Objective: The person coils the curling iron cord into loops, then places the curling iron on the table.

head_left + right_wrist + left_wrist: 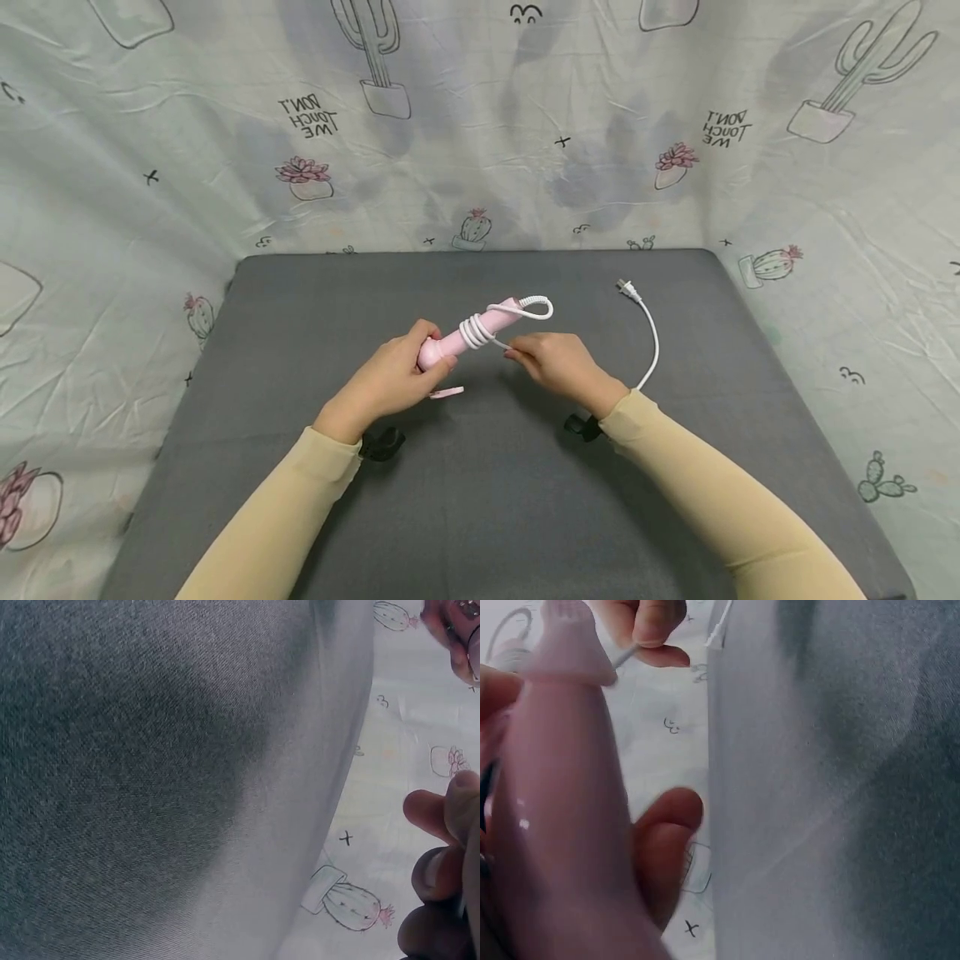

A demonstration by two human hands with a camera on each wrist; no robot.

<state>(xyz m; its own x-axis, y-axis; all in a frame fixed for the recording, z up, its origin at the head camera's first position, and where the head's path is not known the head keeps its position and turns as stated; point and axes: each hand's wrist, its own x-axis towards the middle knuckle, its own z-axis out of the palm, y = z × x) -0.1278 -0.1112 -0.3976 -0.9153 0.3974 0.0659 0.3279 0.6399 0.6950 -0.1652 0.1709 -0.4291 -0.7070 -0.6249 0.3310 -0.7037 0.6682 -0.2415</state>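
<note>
Backdrop: pale printed fabric (465,133) hung around the back and both sides, all doodle cacti, pink succulents and mirrored lettering, kinda wrinkly
Table: dark grey cloth-look top (337,292) with rounded back corners
Pink thing: handheld corded appliance (452,344), held at a slant over roughly the middle of the table, cord end pointing up and away to the right
Cord: white cord (474,331) wound a few times round the handle, plus a loose loop off the ribbed bit at the end
Left hand: (393,371) wrapped around the fat end of the appliance, thumb on the near side, so yeah, a proper hold
Right hand: (558,362) pinching the cord between thumb and fingertips, just beside the coils
Plug: white two-pin plug (628,289) over on the right, its lead curving down behind the right wrist
Pink flat bit: (447,392) pokes out just below the left hand, can't tell if it's attached
Sleeves: beige sleeves (720,492), with black wrist gear (382,444) at both cuffs
</note>
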